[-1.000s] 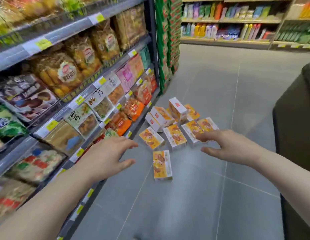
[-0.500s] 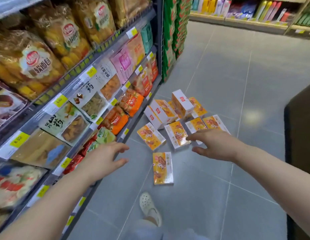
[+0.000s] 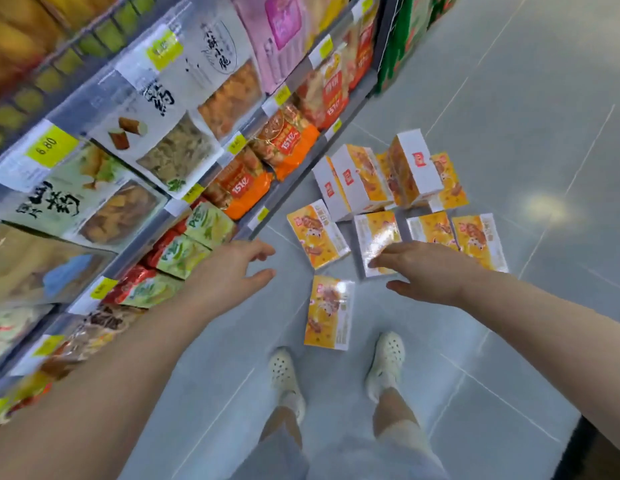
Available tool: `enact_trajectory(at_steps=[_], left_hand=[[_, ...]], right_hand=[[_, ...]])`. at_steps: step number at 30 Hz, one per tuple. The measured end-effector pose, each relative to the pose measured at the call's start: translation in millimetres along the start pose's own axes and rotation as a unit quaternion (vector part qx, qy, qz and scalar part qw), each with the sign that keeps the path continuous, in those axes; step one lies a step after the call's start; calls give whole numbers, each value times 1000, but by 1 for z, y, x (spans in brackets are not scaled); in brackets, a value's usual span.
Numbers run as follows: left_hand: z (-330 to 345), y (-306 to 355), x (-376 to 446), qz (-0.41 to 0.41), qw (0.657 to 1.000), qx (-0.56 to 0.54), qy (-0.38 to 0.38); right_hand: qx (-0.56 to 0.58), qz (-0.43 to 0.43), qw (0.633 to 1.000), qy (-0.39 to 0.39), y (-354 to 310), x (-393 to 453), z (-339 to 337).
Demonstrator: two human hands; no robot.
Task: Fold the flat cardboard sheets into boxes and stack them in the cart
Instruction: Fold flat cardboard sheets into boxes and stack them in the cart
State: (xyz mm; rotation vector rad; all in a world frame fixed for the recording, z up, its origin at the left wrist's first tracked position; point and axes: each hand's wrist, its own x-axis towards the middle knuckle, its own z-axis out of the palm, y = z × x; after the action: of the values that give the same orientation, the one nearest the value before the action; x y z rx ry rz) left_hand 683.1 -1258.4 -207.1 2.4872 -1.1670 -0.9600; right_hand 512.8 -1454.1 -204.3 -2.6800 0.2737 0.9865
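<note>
head view: just the one camera, looking down past my arms at the shop floor

left hand [image 3: 232,271]: held out over the floor, fingers loosely spread, holding nothing, not touching anything

right hand [image 3: 429,271]: also out in front, palm down, fingers relaxed and empty; fingertips hover over the near end of one box, can't tell if they actually touch it

nearest box [image 3: 329,313]: orange and white carton lying flat on the floor, between my two hands and a bit closer to my feet than either

box under my right fingertips [image 3: 376,237]: lying flat, glare on its top

box ahead of the gap [image 3: 315,233]: flat and tilted, beyond my left hand's fingertips, off to their right

boxes past my right hand [image 3: 478,237]: two more lying flat side by side, partly hidden by my knuckles

far pile [image 3: 384,174]: a few cartons standing on edge and leaning on each other, well beyond both hands

shelves [image 3: 301,168]: run along my left arm's side, packed with snack bags [image 3: 284,143] and yellow price tags [image 3: 48,147], pretty blurry

floor [image 3: 509,116]: grey tiles

shoes [image 3: 386,362]: white clogs, below my hands
</note>
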Motion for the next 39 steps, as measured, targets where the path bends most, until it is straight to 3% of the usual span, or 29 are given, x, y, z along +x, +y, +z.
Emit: enact_trajectory(at_steps=[7,20,25,27,30,31,36,39], left_hand=[[108,-30,34,-137,982,-124,28],[411,-190,157,-360,869,-337,-43],[495,-229,181,-417,791,-439,-89],[516,-235,185,-434,735,-507,-116],[540,-235,187,-456,625,-618,-137],[545,-234,187,-453,612,-635,-132],[541,-218,180,-458,615,-635,-92],[521,-199,170,-474,673,-562,-79]], right_hand=[[-66,-84,992,-71,42,93,56],[-119,-91,978,-146,65,351,298],[-94,-92,981,-139,60,416,359],[-77,-81,984,-141,59,435,373],[-46,-43,985,-161,59,453,389],[-29,-32,986,-162,59,456,392],[44,-8,993,-112,64,439,385],[83,10,994,-72,69,410,368]])
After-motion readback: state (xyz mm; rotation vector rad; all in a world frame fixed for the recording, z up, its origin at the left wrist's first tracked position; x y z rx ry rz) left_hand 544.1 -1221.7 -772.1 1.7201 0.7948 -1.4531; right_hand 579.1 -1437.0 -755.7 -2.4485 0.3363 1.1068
